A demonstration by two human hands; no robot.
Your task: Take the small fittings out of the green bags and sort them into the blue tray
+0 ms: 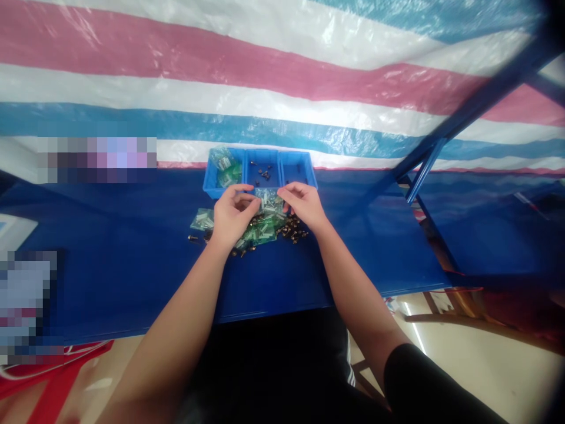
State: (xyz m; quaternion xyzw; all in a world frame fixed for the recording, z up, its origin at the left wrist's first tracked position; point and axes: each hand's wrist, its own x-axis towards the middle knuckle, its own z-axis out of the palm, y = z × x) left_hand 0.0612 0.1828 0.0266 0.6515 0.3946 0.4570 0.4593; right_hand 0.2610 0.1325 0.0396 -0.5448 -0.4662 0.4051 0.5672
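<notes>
A small clear plastic bag (269,201) with pale, slender parts in it is stretched between my hands, just in front of the blue bins. My left hand (235,215) has its fingers closed at the bag's left edge. At the upper right corner, my right hand (304,203) pinches the bag between thumb and fingers. Below lie greenish bags (263,231) of similar pale parts. Dark, brassy bolts (293,229) are heaped to their right, and more lie in front of them. Another small bag (203,219) rests left of my left hand.
Three joined blue bins (243,171) stand behind my hands: bags in the left one, a few small bolts (265,174) in the middle, few dark bits at right. They sit on a blue table (273,282). A blue metal frame (424,171) rises at right; striped sheeting hangs behind.
</notes>
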